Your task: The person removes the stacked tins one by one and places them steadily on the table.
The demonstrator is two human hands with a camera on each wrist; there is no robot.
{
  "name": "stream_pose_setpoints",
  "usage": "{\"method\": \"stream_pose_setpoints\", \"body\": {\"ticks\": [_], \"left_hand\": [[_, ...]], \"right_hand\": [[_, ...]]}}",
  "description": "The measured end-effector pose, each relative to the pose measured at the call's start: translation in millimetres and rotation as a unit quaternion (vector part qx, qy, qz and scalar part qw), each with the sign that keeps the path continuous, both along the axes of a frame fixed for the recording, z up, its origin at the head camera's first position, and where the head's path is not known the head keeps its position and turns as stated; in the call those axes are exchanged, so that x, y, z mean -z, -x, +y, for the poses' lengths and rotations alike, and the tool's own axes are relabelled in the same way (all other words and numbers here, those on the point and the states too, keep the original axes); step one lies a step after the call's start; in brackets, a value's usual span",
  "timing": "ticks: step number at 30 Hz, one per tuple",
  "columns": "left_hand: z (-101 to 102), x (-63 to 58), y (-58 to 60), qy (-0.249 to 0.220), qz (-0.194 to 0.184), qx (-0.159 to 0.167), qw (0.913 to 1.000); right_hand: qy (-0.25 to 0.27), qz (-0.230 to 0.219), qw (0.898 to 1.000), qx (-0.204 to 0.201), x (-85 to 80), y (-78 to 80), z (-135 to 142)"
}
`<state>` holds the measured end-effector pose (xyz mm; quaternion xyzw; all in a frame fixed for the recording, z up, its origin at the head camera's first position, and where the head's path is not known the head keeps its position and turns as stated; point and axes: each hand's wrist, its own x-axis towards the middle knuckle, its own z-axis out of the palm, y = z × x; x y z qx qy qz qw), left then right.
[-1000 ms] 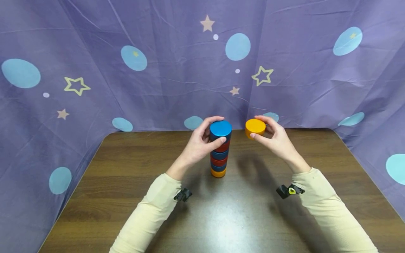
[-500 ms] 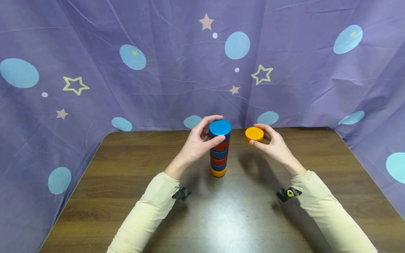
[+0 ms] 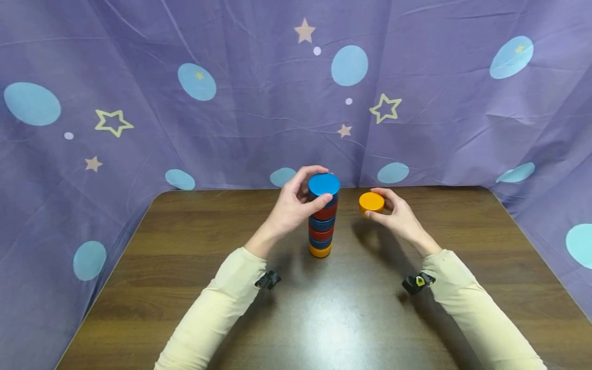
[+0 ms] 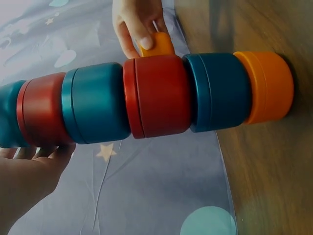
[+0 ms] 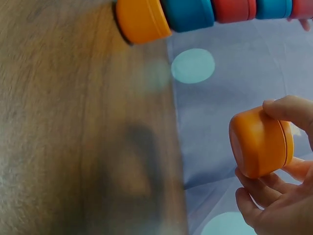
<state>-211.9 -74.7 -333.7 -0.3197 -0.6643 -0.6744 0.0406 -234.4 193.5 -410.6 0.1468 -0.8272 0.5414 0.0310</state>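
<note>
A canister tower (image 3: 321,225) stood on a brown table (image 3: 199,267) before a purple curtain (image 3: 259,103).
Head: the left hand (image 3: 293,203) clasped the tower's top; the right hand (image 3: 399,217) pinched an orange canister (image 3: 371,202) in midair. Left wrist: an orange base (image 4: 270,87) met the table. Right wrist: a soft shadow (image 5: 142,152) darkened it.

Left arm (image 3: 217,308) and right arm (image 3: 472,308) extend forward, angled inward, sleeved to the wrists. Left hand (image 3: 289,208) holds a wide curved grip, its thumb (image 3: 320,203) on the near side, fingers (image 3: 309,170) on the far side. Right hand (image 3: 401,220), well apart from it, grips more narrowly, thumb likewise nearer the body.
</note>
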Motion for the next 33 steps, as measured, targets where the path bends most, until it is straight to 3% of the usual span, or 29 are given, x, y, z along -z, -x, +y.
{"method": "stream_pose_setpoints", "body": {"ticks": [11, 21, 33], "left_hand": [[7, 5.5, -0.9, -0.014, -0.021, 0.004, 0.9997], [11, 10.1, 0.4, -0.011, -0.026, 0.0, 0.9996], [11, 9.4, 0.3, -0.002, -0.035, 0.012, 0.9993]], "right_hand": [[0.017, -0.03, 0.999, 0.021, 16.9, 9.4, 8], [0.023, -0.042, 0.998, 0.029, -5.6, -6.0, -5], [0.005, -0.046, 0.997, 0.057, 36.8, 26.4, 14]]}}
